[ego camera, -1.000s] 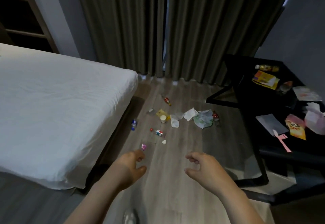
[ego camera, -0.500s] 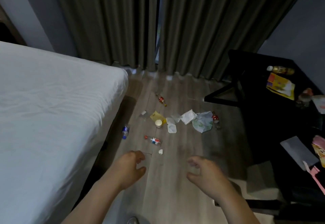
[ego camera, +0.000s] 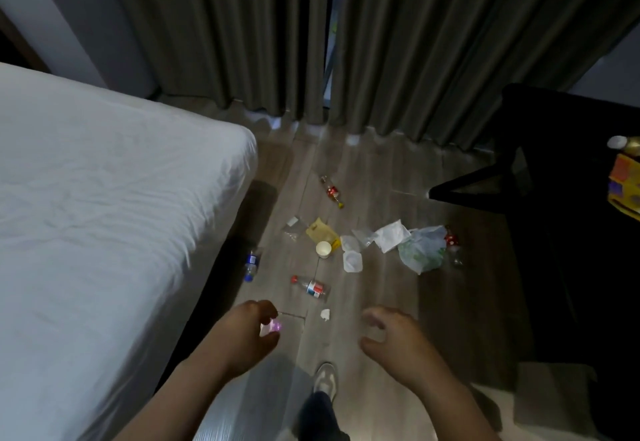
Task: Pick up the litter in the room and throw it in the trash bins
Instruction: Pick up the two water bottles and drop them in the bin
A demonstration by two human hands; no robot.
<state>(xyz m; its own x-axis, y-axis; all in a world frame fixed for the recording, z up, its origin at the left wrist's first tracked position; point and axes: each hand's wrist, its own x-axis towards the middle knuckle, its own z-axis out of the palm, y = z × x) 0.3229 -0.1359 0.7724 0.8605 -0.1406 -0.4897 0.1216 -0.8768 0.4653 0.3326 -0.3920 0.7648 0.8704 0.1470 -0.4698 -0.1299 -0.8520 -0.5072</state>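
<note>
Lying flat, clear plastic bottle (ego camera: 310, 289) points red cap toward bed (ego camera: 104, 215); right hand (ego camera: 394, 340) loosely curled, empty; left hand (ego camera: 239, 336) at pink scrap (ego camera: 273, 326), grip unclear.

Pink scrap (ego camera: 274, 325) blurred — unidentifiable, yellow packet (ego camera: 626, 184) cropped (right edge)

Scattered on the floor (ego camera: 381, 177): red-capped bottle (ego camera: 310, 288) and blue bottle (ego camera: 250, 266) lying sideways, a paper cup (ego camera: 323, 249), a crumpled bag (ego camera: 422, 250).
</note>
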